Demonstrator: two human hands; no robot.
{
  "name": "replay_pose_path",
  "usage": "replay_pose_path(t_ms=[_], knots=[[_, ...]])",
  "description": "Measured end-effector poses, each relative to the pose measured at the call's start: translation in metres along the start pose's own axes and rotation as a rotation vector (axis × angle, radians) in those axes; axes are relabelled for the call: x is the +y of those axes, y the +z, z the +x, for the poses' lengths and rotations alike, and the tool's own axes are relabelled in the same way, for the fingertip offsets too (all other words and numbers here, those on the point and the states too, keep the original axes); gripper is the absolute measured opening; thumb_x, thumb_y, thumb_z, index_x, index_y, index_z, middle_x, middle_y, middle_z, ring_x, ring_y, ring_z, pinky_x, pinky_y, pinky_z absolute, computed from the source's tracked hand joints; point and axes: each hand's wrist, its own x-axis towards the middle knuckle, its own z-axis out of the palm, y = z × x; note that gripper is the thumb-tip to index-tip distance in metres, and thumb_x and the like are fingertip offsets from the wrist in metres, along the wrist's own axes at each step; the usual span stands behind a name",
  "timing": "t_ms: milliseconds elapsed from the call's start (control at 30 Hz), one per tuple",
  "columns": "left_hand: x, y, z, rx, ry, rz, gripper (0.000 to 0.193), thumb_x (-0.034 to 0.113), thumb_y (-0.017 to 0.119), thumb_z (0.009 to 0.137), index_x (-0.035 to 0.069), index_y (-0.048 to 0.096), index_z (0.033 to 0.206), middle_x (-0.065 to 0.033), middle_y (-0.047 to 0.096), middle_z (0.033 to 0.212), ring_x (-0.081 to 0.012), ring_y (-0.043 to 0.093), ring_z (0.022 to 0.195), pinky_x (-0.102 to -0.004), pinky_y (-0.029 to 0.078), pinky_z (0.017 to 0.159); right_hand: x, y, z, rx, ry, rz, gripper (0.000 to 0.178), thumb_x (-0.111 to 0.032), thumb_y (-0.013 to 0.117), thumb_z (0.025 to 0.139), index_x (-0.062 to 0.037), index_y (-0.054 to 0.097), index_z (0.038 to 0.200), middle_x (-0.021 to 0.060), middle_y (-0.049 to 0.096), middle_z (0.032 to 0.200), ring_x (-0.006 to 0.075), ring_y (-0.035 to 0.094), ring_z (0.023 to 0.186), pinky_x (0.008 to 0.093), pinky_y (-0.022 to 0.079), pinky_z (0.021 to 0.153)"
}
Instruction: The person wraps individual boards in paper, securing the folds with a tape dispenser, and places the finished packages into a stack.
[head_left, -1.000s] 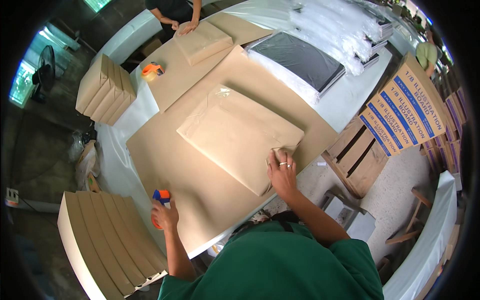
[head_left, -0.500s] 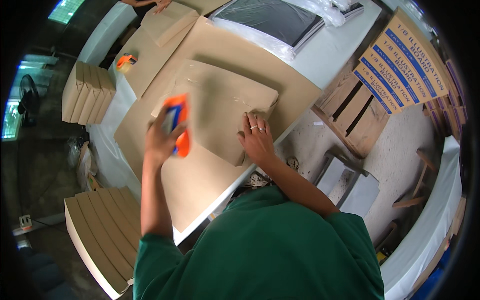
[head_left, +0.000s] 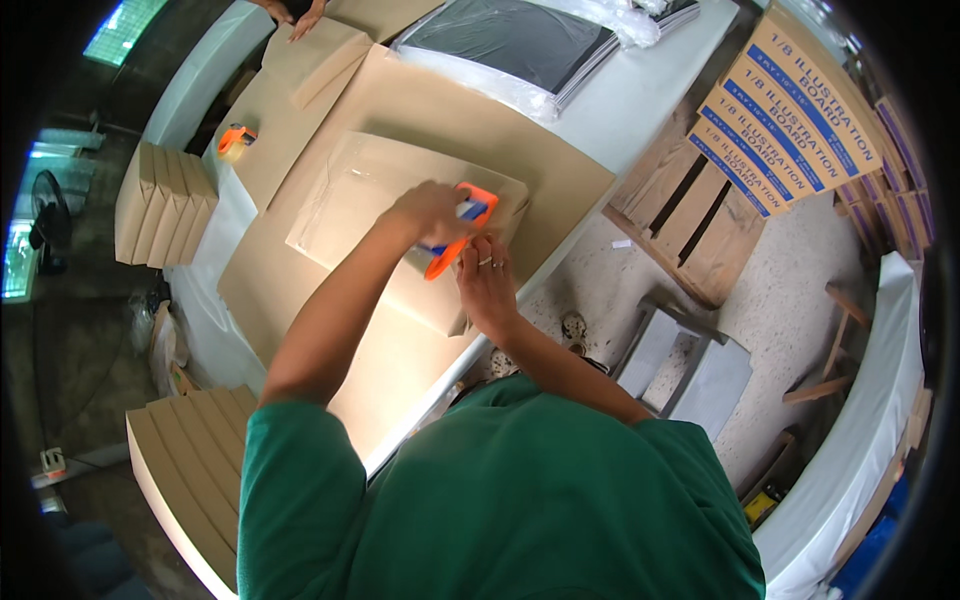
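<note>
On the white table (head_left: 622, 112), a brown paper sheet (head_left: 560, 190) bears the wrapped package (head_left: 345, 190), partly hidden by the left hand (head_left: 428, 212), clasped round an orange-and-blue tape dispenser (head_left: 472, 212); beside it the right hand (head_left: 487, 282) curls, its pinch impossible to tell.

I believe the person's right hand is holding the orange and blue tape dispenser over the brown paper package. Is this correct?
Not quite: the head view shows that the left hand is holding the orange and blue tape dispenser over the brown paper package. The right hand is beside the dispenser.
</note>
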Motion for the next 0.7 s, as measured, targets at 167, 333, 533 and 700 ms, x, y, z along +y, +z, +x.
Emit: replay_pose_path(t_ms=[167, 333, 533, 700], knots=[[-0.034, 0.033, -0.072, -0.095, 0.047, 0.001, 0.053, 0.040, 0.061, 0.071, 0.010, 0.055, 0.114, -0.0192, 0.063, 0.088, -0.0344, 0.060, 0.087, -0.0411, 0.048, 0.077, 0.000, 0.002, -0.005, 0.013, -0.025, 0.005, 0.031, -0.012, 0.058, 0.074, 0.0025, 0.050, 0.101, 0.0179, 0.047, 0.109, 0.0324, 0.045, 0.108, 0.0412, 0.036, 0.095], [-0.056, 0.074, -0.139, -0.294, -0.023, 0.122, 0.064, 0.045, 0.063, 0.067, 0.016, 0.049, 0.123, -0.0185, 0.061, 0.094, -0.0335, 0.059, 0.091, -0.0418, 0.048, 0.079, 0.003, -0.004, -0.004, -0.057, -0.054, 0.024, 0.047, -0.011, 0.057, 0.072, 0.0020, 0.047, 0.117, 0.0189, 0.043, 0.123, 0.0364, 0.043, 0.108, 0.0453, 0.036, 0.094], [-0.019, 0.063, -0.111, -0.366, -0.049, 0.245, 0.037, 0.037, 0.063, 0.061, 0.012, 0.068, 0.088, -0.0104, 0.065, 0.085, -0.0264, 0.063, 0.081, -0.0355, 0.049, 0.072, 0.004, -0.001, 0.001, -0.108, -0.173, -0.027, 0.053, -0.016, 0.055, 0.073, 0.0035, 0.046, 0.121, 0.0175, 0.040, 0.131, 0.0353, 0.037, 0.120, 0.0457, 0.028, 0.101], [-0.012, 0.057, -0.103, -0.538, -0.059, 0.443, 0.031, 0.038, 0.065, 0.059, 0.015, 0.068, 0.080, -0.0057, 0.066, 0.082, -0.0229, 0.063, 0.083, -0.0339, 0.047, 0.066, 0.018, -0.014, 0.010, -0.153, -0.245, 0.067, 0.054, -0.017, 0.055, 0.073, 0.0026, 0.046, 0.122, 0.0161, 0.041, 0.131, 0.0309, 0.035, 0.124, 0.0442, 0.025, 0.104]])
